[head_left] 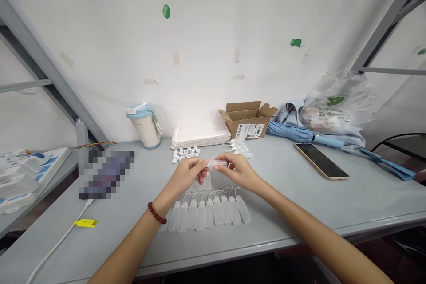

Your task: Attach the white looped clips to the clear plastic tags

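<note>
In front of me, above the table, a small translucent plastic bottle (218, 163) lies sideways between my two hands. My right hand (240, 172) grips its right end between thumb and fingers. At the other end my left hand (191, 172) pinches it, fingers closed; whether a cap is under those fingertips is hidden. Below my hands, a row of similar bottles (201, 215) lies side by side, thin loops at their necks. Partly behind my left hand are a few more bottles (207, 183). A group of small white caps (186, 154) lies just beyond it.
Further bottles (240, 147) lie before an open cardboard box (249, 120). Left of the box are stacked white trays (201, 135) and a tumbler (144, 126). A phone (321, 161), a folded blue umbrella (291, 132) and a plastic bag (336, 106) occupy the right. A cable (56, 245) crosses the left.
</note>
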{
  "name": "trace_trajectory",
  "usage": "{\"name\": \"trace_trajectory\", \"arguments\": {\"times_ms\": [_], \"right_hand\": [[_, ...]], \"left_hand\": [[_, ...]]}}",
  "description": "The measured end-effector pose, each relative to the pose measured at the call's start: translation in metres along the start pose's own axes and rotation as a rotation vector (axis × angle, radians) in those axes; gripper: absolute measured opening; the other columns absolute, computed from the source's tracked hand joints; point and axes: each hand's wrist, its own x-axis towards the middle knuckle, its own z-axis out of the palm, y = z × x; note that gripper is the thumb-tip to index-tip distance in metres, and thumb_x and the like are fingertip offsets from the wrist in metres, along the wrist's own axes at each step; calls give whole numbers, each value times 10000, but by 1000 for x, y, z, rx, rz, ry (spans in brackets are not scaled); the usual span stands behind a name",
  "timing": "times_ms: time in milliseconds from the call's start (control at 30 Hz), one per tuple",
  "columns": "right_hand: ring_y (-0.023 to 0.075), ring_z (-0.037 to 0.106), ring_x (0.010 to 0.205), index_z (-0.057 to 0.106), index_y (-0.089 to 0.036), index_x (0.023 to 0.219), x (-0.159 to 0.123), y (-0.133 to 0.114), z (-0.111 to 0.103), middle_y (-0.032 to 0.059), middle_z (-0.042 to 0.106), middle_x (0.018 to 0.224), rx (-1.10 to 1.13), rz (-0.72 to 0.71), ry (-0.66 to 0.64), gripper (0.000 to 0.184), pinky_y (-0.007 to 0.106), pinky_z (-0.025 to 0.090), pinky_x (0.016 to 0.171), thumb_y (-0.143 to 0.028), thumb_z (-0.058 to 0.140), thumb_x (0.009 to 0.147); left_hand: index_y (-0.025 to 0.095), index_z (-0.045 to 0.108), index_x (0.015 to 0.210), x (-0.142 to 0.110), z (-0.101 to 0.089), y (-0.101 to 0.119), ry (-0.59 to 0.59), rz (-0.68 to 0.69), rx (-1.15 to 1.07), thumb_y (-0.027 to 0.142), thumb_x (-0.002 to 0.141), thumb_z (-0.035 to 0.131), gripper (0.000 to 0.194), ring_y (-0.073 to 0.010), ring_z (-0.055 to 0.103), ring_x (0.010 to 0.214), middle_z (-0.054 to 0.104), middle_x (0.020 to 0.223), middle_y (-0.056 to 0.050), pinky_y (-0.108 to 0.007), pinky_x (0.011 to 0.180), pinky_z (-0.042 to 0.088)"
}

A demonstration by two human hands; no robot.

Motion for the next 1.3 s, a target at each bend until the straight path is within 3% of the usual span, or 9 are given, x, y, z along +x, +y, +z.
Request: {"name": "trace_trajectory", "arguments": {"times_ms": [100,267,500,667,833,1067,1200,1300], "right_hand": [[158,518,659,641,-174,866,0,1,-1,55,638,770,-16,-30,50,245,271,391,566,-388,527,825],[154,533,618,662,-165,824,0,0,-3,36,620,683,114,56,18,268,268,393,558,-397,528,814],[135,480,594,663,-167,854,0,0,0,37,617,713,41,-21,40,263,251,360,536,-390,527,827],[128,437,562,646,-173,876,-1,-1,1,20,577,657,-26,-67,32,263,254,339,539,-380,484,857],[122,410,566,584,-174,793,0,3,1,5,502,633,39,-16,35,367,248,316,532,-460,375,891],[125,392,580,513,-171,658,8,20,7,-11,412,575,117,72,28,457,251,339,559,-544,350,865],[118,371,557,486,-175,648,16,27,4,-24,384,563,75,55,33,438,244,311,544,-522,343,873],[119,368,545,437,-186,620,22,38,-14,-29,371,553,-55,41,164,425,246,291,540,-501,325,882]], "left_hand": [[123,597,660,-1,-1,2,-9,49,13,439,790,558,343,-113,533,525,577,602,-18,-257,556,461],[136,630,750,-6,-2,9,-14,175,139,372,773,594,240,-135,565,635,606,665,-23,-258,632,465],[119,620,676,-3,1,7,-30,49,81,498,829,465,437,-131,564,546,626,667,-57,-252,503,465],[118,605,643,-4,2,8,-63,-48,62,515,794,516,435,-100,508,425,562,538,-8,-231,446,410],[147,572,587,-9,6,9,-64,87,166,459,811,515,388,-114,529,487,559,511,4,-232,534,419],[175,523,577,-6,15,3,36,356,645,380,864,447,360,-130,481,531,559,557,-2,-249,549,352],[179,554,661,1,10,-3,53,379,693,376,871,426,314,-147,506,590,582,631,-13,-257,575,376],[186,595,841,9,-7,-11,130,331,650,364,863,425,248,-177,582,732,645,793,-46,-268,637,432]]}}
